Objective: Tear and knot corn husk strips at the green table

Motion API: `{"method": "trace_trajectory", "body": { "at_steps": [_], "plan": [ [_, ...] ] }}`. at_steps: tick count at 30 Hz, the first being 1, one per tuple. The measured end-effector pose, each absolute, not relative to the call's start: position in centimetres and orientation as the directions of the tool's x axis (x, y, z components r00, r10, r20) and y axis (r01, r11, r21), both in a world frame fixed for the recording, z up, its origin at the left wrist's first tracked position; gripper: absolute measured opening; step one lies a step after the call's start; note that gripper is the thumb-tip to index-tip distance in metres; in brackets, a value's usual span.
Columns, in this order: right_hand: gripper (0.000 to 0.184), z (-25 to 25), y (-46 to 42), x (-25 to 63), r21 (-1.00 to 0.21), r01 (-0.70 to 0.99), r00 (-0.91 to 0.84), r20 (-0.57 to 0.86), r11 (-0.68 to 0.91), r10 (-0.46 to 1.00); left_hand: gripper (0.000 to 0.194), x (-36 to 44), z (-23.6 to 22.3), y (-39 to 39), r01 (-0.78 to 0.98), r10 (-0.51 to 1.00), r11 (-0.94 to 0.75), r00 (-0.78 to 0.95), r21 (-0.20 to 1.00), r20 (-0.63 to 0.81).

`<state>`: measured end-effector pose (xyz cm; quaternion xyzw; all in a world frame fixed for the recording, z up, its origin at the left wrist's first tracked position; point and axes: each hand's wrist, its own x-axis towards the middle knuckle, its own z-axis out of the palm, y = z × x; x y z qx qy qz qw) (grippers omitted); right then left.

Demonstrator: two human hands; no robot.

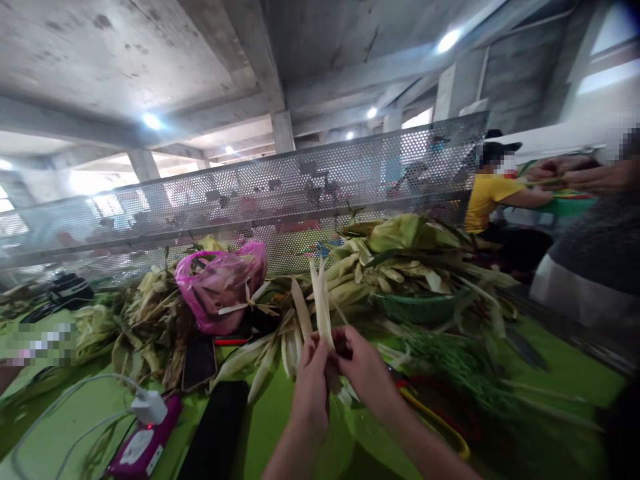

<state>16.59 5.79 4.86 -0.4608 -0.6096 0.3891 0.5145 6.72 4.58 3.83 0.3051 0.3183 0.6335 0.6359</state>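
Observation:
A pale strip of corn husk point(321, 303) stands nearly upright between my two hands, its split tips pointing away from me. My left hand point(314, 370) pinches its lower end from the left. From the right, my right hand point(356, 360) has its fingers curled against the same end. Loose husks point(285, 343) lie on the green table point(280, 433) just beyond and left of my hands. A green basin point(420, 308) heaped with more husks point(400, 270) stands farther back on the right.
A pink plastic bag point(215, 320), a phone point(199, 363), a black flat object point(217, 427) and a purple power strip point(145, 440) with a white charger point(149, 407) are on the left. Green sprigs point(450, 360) lie right. A perforated metal screen point(280, 193) runs behind. Co-workers are at right.

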Motion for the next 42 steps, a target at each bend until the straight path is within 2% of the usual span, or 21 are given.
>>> {"method": "trace_trajectory", "body": {
  "at_steps": [4,8,10,14,19,22,25,29,33,37,40,42],
  "plan": [
    [0.012,5.2,5.7,16.7,-0.927,0.209,-0.094,0.298,0.311,0.95,0.023,6.3,4.2,4.8,-0.57,0.999,-0.011,0.019,0.821,0.027],
    [0.015,5.8,5.8,16.7,-0.954,0.078,-0.137,0.278,0.29,0.951,0.024,4.9,4.9,5.1,-0.643,0.999,-0.041,-0.042,0.765,0.018],
    [0.018,5.8,5.9,16.8,-0.966,0.063,-0.157,0.237,0.249,0.959,0.025,4.2,5.1,5.3,-0.675,0.997,-0.061,-0.075,0.735,0.014],
    [0.025,5.3,5.8,16.3,-0.976,0.098,-0.265,0.165,0.197,0.95,0.027,3.5,5.3,5.5,-0.693,0.989,-0.126,-0.143,0.71,0.036],
    [0.018,5.1,4.7,15.2,-0.98,0.123,-0.282,0.119,0.158,0.952,0.032,3.8,5.3,5.2,-0.67,0.991,-0.096,-0.13,0.736,0.011],
    [0.018,5.3,4.4,15.0,-0.98,0.113,-0.316,0.118,0.161,0.941,0.036,3.7,5.5,5.1,-0.688,0.994,-0.069,-0.112,0.722,-0.012],
    [0.022,5.3,4.5,15.2,-0.972,0.136,-0.384,0.128,0.193,0.914,0.032,3.4,5.6,5.1,-0.727,0.995,-0.077,-0.096,0.683,0.01],
    [0.016,5.1,4.6,15.4,-0.96,0.183,-0.371,0.132,0.212,0.919,0.03,3.2,5.7,5.2,-0.742,0.996,-0.081,-0.08,0.665,0.032],
    [0.017,5.2,4.4,15.5,-0.933,0.241,-0.341,0.178,0.269,0.923,0.032,3.4,5.7,5.1,-0.733,0.998,-0.044,-0.059,0.679,0.001],
    [0.014,5.2,4.6,15.8,-0.853,0.382,-0.318,0.24,0.355,0.917,0.038,3.7,5.6,5.1,-0.704,0.999,-0.04,-0.051,0.709,0.006],
    [0.017,5.5,5.1,16.6,-0.828,0.433,-0.329,0.224,0.357,0.917,0.037,3.7,5.3,5.1,-0.624,0.996,-0.085,-0.076,0.776,0.048],
    [0.023,6.2,5.6,17.4,-0.86,0.392,-0.282,0.224,0.325,0.933,0.036,3.6,5.1,5.2,-0.512,0.996,-0.086,-0.077,0.855,0.054]
  ]
}}
